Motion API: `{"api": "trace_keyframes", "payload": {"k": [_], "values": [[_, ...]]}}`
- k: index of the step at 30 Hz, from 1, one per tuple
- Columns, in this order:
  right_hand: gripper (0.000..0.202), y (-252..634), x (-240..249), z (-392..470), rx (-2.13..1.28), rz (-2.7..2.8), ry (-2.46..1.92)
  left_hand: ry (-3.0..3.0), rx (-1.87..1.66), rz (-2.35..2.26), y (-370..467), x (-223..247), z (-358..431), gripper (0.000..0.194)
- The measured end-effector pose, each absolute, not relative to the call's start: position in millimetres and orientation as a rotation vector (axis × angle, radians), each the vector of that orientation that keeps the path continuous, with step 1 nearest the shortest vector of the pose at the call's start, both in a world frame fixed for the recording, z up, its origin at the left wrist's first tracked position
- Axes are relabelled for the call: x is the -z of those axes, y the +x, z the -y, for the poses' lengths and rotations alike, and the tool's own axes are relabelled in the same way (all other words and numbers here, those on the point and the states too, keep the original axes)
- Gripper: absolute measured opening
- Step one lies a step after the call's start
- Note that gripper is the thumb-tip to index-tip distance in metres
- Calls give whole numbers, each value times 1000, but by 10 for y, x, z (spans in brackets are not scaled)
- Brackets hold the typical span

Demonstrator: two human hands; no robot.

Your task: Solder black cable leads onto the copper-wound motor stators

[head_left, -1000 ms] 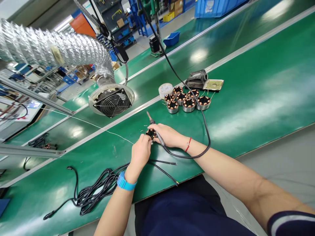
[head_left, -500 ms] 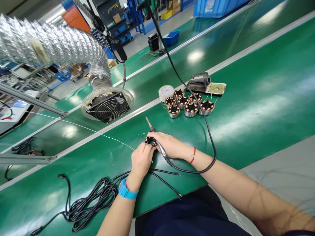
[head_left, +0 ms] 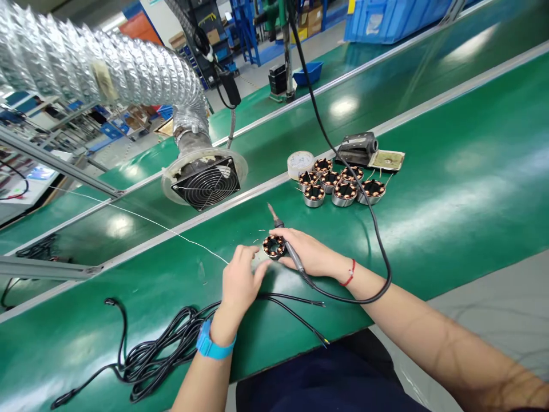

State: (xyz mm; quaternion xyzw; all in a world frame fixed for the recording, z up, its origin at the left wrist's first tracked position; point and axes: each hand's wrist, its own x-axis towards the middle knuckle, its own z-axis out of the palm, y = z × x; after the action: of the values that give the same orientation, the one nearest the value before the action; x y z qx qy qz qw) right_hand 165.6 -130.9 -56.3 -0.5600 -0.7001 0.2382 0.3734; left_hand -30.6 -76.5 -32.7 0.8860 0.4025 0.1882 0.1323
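My right hand (head_left: 306, 252) is closed around a soldering iron (head_left: 293, 255), its tip pointing up and away from me. The same hand's fingertips hold a small stator (head_left: 273, 246), a ring with copper windings, against the green surface. Just left of the stator is my left hand (head_left: 241, 277), thumb and forefinger apart and close to the ring's edge. Thin white solder wire (head_left: 189, 240) runs from the left into this hand; its other fingers are partly hidden. A black cable (head_left: 294, 297) with bared ends passes beneath my left wrist.
Several more stators (head_left: 343, 193) stand in a group at the back right, beside a round tub (head_left: 300, 164) and a soldering iron stand (head_left: 355, 150) with a sponge (head_left: 388, 160). An extraction fan (head_left: 206, 183) hangs at the back left. Coiled black cable (head_left: 171, 343) lies front left.
My left hand has drawn back left from the stator, its thumb and forefinger spreading. More of the ring now shows in my right hand. The whole view has shifted slightly.
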Motion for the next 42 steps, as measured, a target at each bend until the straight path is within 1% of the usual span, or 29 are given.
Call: {"api": "trace_keyframes", "payload": {"k": [2, 6, 11, 14, 17, 20, 23, 26, 29, 33, 36, 38, 42], "values": [[62, 1631, 551, 1312, -606, 1778, -1441, 2420, -514, -1183, -438, 283, 686, 17], [53, 1572, 560, 1303, -589, 1729, -1516, 2109, -376, -1038, -537, 325, 545, 23], [51, 1501, 600, 1279, -564, 1753, -1509, 1665, -316, -973, -427, 341, 517, 25], [49, 1432, 615, 1259, -560, 1807, -1480, 1425, -320, -932, -354, 307, 551, 34], [47, 1381, 620, 1245, -541, 1854, -1462, 1327, -358, -968, -362, 322, 555, 42], [48, 1374, 617, 1248, -526, 1868, -1451, 1372, -457, -1050, -434, 377, 509, 41], [50, 1376, 610, 1260, -490, 1883, -1437, 1508, -561, -1030, -491, 402, 448, 29], [58, 1351, 618, 1266, -404, 1918, -1432, 1754, -521, -1000, -512, 352, 392, 20], [59, 1313, 647, 1261, -313, 1950, -1419, 2047, -440, -999, -516, 247, 330, 22], [48, 1318, 669, 1247, -266, 1979, -1356, 2245, -237, -707, -474, 122, 225, 24], [47, 1370, 654, 1250, -270, 1988, -1299, 2303, -152, -576, -426, 90, 165, 24], [49, 1410, 640, 1258, -280, 1986, -1287, 2298, -222, -630, -409, 107, 152, 24], [49, 1450, 623, 1269, -325, 1987, -1295, 2146, -424, -878, -398, 192, 164, 19]]}}
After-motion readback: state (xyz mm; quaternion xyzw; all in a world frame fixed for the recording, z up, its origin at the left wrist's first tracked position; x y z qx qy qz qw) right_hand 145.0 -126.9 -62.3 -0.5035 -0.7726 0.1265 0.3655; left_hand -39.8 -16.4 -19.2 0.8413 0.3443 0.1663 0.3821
